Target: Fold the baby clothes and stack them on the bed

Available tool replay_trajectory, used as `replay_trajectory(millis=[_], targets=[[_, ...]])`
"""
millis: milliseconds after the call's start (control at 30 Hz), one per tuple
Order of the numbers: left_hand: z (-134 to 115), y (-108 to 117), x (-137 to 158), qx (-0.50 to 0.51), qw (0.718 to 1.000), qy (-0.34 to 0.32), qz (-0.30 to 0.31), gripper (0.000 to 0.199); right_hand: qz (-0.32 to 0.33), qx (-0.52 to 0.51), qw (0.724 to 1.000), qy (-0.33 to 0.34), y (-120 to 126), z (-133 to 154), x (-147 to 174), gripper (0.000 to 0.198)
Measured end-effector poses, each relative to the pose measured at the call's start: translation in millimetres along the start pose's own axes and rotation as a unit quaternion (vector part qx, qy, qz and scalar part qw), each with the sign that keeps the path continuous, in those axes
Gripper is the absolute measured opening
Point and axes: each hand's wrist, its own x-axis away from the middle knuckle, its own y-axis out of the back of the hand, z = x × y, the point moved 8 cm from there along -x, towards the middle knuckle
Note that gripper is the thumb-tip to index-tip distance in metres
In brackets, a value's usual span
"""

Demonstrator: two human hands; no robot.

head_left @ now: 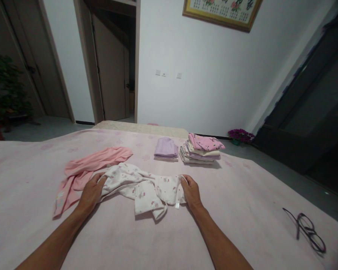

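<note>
A white garment with a small printed pattern (146,193) lies crumpled across the bed, its kind hard to make out in the folds. My left hand (92,191) is closed on its left end. The right end, where a small white tag hangs, is pinched by my right hand (190,192). Part of the cloth between them is folded over toward me. Just behind my left hand a pink garment (97,161) is spread loosely, partly covered by the white one.
Folded lilac clothes (166,148) sit beside a taller stack of folded clothes (201,150) toward the far side. Eyeglasses (307,230) rest at the right on the pink bedsheet (242,210). Purple flowers (240,135) stand on the floor beyond.
</note>
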Motion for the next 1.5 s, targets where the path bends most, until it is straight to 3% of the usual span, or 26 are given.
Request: replay_trajectory(millis=[300,667,933,1100,1200,1300,1400,1500], targets=[[4,-1,0,0.014,1.0,0.003,0.006,0.051,0.013,0.035,0.999,0.014,-2,3,3,0.039],[-1,-1,2,0.002,1.0,-0.005,0.015,0.05,0.041,-0.014,0.999,0.025,-8,18,13,0.035],[-2,0,0,0.001,1.0,-0.01,0.005,0.046,0.026,-0.025,0.999,0.013,-5,7,9,0.04],[-8,10,10,0.046,0.997,-0.005,-0.065,0.044,0.088,-0.044,0.995,0.026,-19,27,24,0.039],[-29,11,22,0.087,0.991,-0.018,-0.097,0.043,0.189,-0.033,0.98,0.058,-38,57,42,0.04],[-65,-2,36,0.145,0.986,-0.059,-0.052,0.042,0.263,0.063,0.951,0.151,-52,95,55,0.039],[-110,-21,54,0.161,0.979,-0.126,0.024,0.04,0.209,0.117,0.933,0.268,-47,140,50,0.024],[-152,-40,78,0.171,0.958,-0.199,0.115,0.034,0.181,0.159,0.888,0.391,-47,182,44,0.059]])
